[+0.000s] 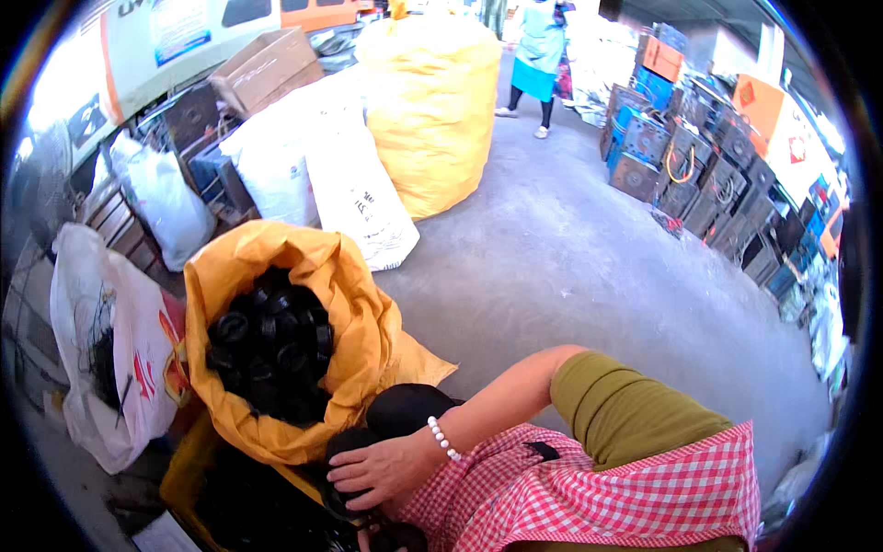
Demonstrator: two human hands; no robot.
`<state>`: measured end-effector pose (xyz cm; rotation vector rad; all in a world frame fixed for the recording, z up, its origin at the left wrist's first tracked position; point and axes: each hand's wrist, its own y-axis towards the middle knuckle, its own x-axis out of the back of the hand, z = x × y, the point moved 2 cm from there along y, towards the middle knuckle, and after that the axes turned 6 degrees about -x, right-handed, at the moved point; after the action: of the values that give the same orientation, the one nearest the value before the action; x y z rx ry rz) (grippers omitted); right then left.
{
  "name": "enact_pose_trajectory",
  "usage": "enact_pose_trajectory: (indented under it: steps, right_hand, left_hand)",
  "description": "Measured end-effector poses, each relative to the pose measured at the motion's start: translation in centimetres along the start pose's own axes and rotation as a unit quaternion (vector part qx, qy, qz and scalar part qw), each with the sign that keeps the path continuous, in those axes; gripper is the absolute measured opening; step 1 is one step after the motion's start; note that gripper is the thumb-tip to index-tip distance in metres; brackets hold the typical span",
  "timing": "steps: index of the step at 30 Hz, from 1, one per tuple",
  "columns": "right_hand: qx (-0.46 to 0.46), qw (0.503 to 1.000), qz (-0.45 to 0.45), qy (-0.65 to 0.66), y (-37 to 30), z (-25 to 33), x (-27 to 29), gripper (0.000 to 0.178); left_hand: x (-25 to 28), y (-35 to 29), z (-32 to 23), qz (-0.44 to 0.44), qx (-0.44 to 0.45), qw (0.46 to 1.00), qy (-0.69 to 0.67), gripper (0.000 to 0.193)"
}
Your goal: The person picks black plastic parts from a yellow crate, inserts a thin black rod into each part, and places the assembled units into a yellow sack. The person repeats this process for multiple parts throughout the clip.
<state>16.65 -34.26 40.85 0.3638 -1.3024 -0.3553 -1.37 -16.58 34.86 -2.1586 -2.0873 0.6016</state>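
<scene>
My right hand [379, 467], a white beaded bracelet at its wrist, lies with its fingers curved over a round black plastic part [346, 449] by my lap. Another dark rounded shape [409, 409] sits just above that wrist; I cannot tell what it is. Below, a sliver of my left hand [364, 539] shows at the lower edge beside more black pieces [402, 536]; its fingers are mostly hidden. Against the right hand's far left side stands an open orange woven sack [354, 276], rim rolled down, holding several black cup-shaped plastic parts [271, 340].
A yellow crate [179, 474] with dark contents sits below the sack. To the left is a white plastic bag [83, 368]. Full white sacks [359, 198] and a tall yellow sack [428, 110] stand beyond. Stacked metal moulds [685, 152] line the right; a person [538, 55] stands far off.
</scene>
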Motion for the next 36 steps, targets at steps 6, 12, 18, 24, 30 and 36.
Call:
enact_pose_trajectory:
  steps: [6, 12, 18, 24, 30, 36]
  right_hand:
    - [0.014, 0.998, -0.061, -0.009, 0.8, 0.7, 1.3, 0.025]
    - [0.095, 0.984, -0.041, -0.146, 2.5, 0.0, 4.0, 0.024]
    - [-0.283, 0.941, 0.150, 0.114, 1.7, 0.1, 5.2, 0.040]
    - [-0.295, 0.574, 0.340, 0.684, -4.1, 3.5, 3.3, 0.073]
    - [-0.532, 0.646, 0.108, 0.537, -4.1, 0.8, 4.8, 0.066]
    - [-0.560, 0.680, 0.013, 0.472, -2.5, 1.3, 2.6, 0.050]
  left_hand:
    - [-2.6, -1.3, -5.9, 0.036, 0.043, 0.998, -0.037, 0.080]
    - [-1.9, 0.0, -3.2, 0.017, 0.076, 0.996, -0.053, 0.076]
    - [-2.3, 1.6, -7.1, -0.076, -0.154, 0.895, 0.411, 0.053]
    - [4.4, 3.8, -8.7, -0.260, -0.352, 0.690, 0.577, 0.049]
    - [2.5, 2.2, -5.7, -0.292, -0.071, 0.952, -0.065, 0.052]
    - [-6.1, 4.9, -4.3, 0.011, -0.111, 0.949, -0.293, 0.092]
